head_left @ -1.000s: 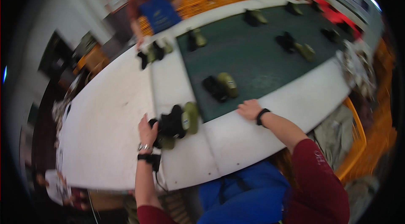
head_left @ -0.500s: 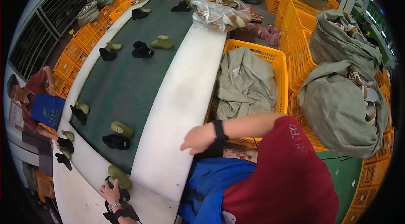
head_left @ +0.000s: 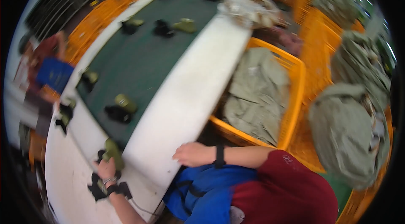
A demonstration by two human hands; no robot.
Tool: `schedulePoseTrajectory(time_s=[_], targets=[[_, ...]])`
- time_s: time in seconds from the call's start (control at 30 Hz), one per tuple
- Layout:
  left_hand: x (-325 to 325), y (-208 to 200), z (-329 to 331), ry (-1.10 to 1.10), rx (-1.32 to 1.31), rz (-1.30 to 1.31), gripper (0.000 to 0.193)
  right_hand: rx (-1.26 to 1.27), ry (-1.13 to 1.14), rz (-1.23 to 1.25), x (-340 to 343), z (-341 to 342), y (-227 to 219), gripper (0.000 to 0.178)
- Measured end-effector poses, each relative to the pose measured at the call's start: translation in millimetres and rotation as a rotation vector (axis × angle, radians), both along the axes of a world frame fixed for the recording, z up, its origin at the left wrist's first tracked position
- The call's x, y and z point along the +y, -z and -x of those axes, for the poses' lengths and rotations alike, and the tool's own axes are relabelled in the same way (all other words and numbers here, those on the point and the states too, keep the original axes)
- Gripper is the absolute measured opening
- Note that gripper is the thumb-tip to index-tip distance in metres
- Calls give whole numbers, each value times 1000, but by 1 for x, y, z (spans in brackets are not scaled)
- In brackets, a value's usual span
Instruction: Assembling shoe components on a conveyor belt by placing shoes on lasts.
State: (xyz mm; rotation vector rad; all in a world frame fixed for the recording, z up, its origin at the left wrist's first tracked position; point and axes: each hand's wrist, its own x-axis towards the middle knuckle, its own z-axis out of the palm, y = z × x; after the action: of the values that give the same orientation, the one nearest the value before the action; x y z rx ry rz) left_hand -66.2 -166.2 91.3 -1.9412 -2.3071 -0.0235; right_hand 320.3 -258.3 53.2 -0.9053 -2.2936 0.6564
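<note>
Olive-and-black shoe (head_left: 112, 151) sits at the white desk (head_left: 185, 97) edge, my left hand (head_left: 106, 168) closed over it, it seems through the blur. My right hand (head_left: 192, 154) rests loosely curled, holding nothing, on the desk rim. A loose grip could let the shoe slip off.

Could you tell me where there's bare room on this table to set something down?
The white table edge is bare between the green belt and the orange crate, up from the right hand. The belt is dotted with shoe pairs; the left hand grips one.
</note>
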Motion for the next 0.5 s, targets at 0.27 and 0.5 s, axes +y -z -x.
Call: schedulePoseTrajectory(time_s=[0.27,0.5], targets=[[-85,-7,-75,-97,-90,-176,37,-218,365,-215,30,-8,23,33],[-119,-31,-88,-29,-261,-500,51,-236,371,-187,29,8,23,33]])
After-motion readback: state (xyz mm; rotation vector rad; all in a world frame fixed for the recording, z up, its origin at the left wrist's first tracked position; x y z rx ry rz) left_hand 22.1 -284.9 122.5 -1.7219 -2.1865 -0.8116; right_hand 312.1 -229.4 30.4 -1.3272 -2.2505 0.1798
